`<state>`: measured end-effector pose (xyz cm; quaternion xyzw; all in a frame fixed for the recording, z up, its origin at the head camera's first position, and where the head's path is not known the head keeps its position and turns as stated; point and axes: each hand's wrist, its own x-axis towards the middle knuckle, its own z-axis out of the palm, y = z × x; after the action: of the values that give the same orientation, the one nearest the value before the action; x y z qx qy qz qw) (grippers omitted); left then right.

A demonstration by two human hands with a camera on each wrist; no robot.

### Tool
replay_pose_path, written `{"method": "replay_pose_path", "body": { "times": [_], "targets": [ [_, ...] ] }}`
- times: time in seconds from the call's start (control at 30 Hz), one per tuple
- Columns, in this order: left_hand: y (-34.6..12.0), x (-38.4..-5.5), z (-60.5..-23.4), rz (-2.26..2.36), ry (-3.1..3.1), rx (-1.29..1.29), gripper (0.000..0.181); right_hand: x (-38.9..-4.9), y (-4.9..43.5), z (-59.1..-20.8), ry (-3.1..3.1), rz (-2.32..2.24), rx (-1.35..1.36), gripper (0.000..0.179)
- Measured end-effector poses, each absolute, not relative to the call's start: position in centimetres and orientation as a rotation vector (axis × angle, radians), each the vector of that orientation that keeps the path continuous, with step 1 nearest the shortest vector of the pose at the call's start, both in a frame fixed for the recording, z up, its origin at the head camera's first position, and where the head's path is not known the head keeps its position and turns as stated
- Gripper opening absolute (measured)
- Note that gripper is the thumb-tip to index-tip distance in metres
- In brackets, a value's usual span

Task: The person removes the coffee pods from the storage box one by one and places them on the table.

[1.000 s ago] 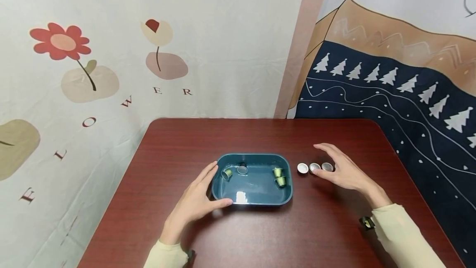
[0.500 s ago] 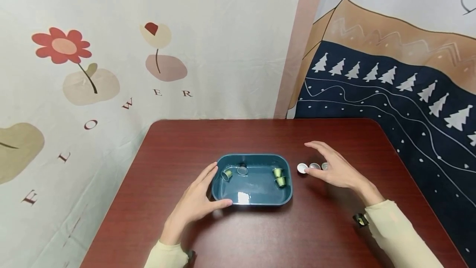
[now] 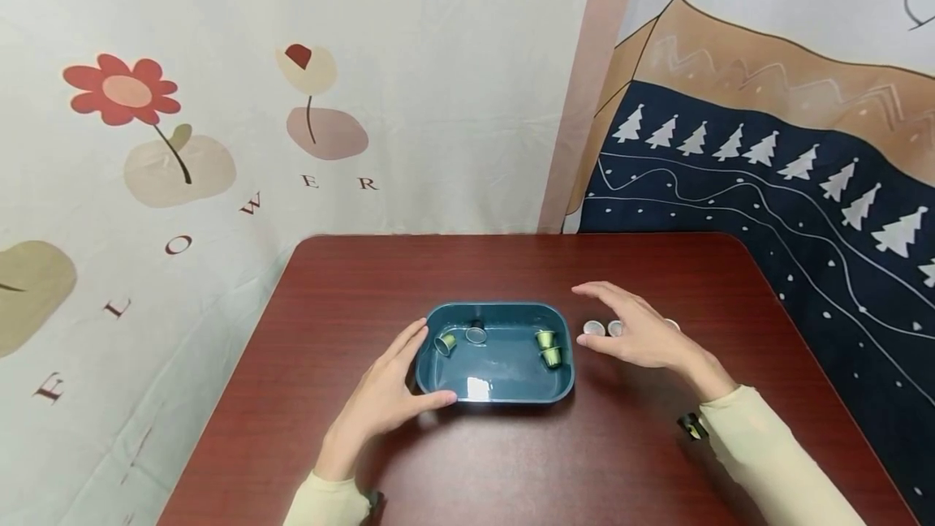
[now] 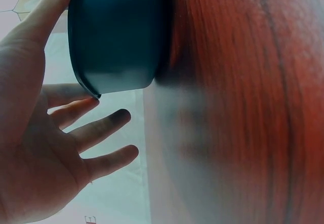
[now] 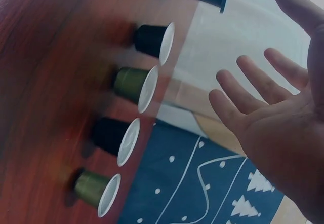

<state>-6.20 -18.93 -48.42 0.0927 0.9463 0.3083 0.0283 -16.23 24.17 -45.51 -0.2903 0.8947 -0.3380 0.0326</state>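
Note:
My left hand rests at the left end of a dark teal tray, thumb on the front rim and straight fingers along the left side. Inside the tray lie two green coffee capsules at the right, one green capsule at the left and a dark capsule near the back. My right hand hovers with fingers spread, holding nothing, above a row of capsules. The right wrist view shows that row lid up: black capsules alternating with green capsules. In the head view the hand partly hides them.
A reddish-brown wooden table bears everything. Behind it hangs a pale cloth printed with flowers, and to the right a navy cloth with white trees.
My right hand has moved left over the capsule row towards the tray, uncovering a lid at the row's right. The left hand, tray and capsules stay where they were.

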Motion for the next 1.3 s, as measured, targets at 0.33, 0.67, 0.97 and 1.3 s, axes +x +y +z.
{"method": "replay_pose_path", "body": {
  "times": [0.33, 0.67, 0.97, 1.3],
  "targets": [
    [-19.1, -6.3, -48.6, 0.943, 2.932, 0.294, 0.123, -15.8, 21.9, -44.9, 2.699, -0.956, -1.065, 0.067],
    [-19.1, -6.3, -48.7, 0.949, 2.921, 0.277, 0.122, -15.2, 19.8, -44.3, 2.634, -0.826, -1.153, 0.056],
    [-19.0, -6.3, -48.7, 0.96, 2.921, 0.277, 0.122, -15.3, 18.3, -44.8, 2.601, -0.674, -1.206, 0.049],
    [-19.0, -6.1, -48.7, 0.964, 2.92, 0.276, 0.123, -15.4, 17.0, -45.3, 2.613, -0.522, -1.285, 0.044]
  ]
}}
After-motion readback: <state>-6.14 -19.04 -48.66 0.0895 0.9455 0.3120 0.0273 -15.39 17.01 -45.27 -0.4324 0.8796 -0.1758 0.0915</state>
